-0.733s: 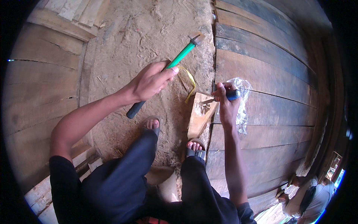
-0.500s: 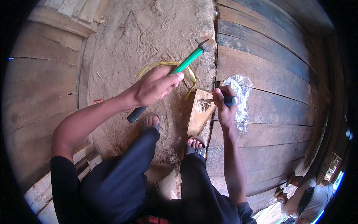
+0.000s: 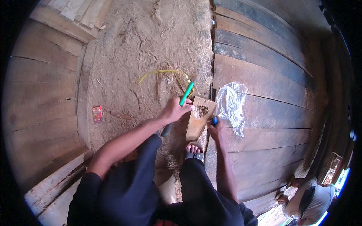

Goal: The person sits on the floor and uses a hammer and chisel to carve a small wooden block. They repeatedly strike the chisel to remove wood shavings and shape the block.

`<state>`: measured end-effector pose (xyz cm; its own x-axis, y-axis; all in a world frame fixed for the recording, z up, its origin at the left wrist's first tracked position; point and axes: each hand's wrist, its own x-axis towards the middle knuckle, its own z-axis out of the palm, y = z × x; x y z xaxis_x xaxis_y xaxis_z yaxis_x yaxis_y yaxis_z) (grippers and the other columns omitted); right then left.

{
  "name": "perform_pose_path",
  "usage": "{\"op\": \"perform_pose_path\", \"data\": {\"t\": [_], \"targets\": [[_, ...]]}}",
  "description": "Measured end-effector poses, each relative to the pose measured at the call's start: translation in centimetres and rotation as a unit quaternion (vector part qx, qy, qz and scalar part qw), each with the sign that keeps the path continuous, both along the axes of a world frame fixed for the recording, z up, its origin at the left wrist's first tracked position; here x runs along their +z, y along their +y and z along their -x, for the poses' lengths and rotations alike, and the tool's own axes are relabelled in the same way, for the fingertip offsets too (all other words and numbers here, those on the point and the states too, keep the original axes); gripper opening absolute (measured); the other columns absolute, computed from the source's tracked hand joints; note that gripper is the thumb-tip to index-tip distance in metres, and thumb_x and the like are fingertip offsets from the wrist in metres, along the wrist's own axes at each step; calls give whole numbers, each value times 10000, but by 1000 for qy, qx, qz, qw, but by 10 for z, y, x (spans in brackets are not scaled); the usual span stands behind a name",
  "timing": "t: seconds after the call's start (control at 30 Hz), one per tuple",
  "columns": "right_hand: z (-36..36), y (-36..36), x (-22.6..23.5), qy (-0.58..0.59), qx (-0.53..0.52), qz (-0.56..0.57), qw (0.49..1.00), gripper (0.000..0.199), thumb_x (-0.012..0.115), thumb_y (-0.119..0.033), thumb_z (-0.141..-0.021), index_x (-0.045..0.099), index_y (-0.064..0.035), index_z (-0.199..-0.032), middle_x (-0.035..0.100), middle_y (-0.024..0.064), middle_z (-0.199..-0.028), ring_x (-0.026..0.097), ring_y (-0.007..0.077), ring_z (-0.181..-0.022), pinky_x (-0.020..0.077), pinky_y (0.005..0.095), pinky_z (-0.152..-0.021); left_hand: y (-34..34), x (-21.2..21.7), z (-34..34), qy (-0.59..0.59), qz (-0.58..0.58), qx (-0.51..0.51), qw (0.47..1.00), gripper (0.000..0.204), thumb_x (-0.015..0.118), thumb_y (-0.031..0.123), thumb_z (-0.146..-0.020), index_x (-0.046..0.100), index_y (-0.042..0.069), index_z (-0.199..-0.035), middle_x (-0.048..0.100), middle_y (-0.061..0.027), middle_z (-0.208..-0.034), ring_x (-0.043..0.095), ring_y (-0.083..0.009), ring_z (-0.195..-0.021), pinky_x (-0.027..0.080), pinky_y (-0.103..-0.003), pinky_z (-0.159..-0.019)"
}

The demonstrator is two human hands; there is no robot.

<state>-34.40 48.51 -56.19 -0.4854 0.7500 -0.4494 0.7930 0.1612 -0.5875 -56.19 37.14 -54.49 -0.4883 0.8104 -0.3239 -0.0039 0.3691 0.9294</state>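
A person crouches over a wooden block (image 3: 200, 118) that lies where sandy ground meets a floor of dark planks (image 3: 264, 75). The left hand (image 3: 174, 110), just left of the block, is clenched around a green-handled hammer (image 3: 181, 103), whose head rises above the block's upper left corner and whose dark grip end slants down below the fist. The right hand (image 3: 215, 129), at the block's lower right edge, grasps a blue-handled tool (image 3: 213, 120) that touches the block; its working end cannot be made out. A rough chipped patch marks the block's upper face. A sandalled foot (image 3: 194, 149) rests just below the block. A clear plastic bag (image 3: 232, 105) lies on the planks right of the block, a yellow strip (image 3: 166, 73) curls on the sand above it, and a small red packet (image 3: 97, 113) sits well to its left.
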Motion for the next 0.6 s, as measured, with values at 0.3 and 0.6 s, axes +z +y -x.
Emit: {"op": "perform_pose_path", "data": {"t": [0.3,0.6], "targets": [[2,10,-9,64,-77,-44,994,406,706,-301,-842,605,-8,-1105,639,269,-834,634,434,-768,486,458,-681,47,-32,-25,122,82,-21,989,387,737,294,-790,625,-29,-971,654,-137,-761,652,-264,-700,513,-374,-666],[14,73,-24,99,-16,-2,995,399,741,-371,-785,630,-6,-900,625,222,-736,611,369,-696,473,439,-661,60,-50,4,-110,42,-68,991,558,667,164,-854,476,-109,-1301,675,-116,-1030,655,-151,-897,544,-269,-807]]}}
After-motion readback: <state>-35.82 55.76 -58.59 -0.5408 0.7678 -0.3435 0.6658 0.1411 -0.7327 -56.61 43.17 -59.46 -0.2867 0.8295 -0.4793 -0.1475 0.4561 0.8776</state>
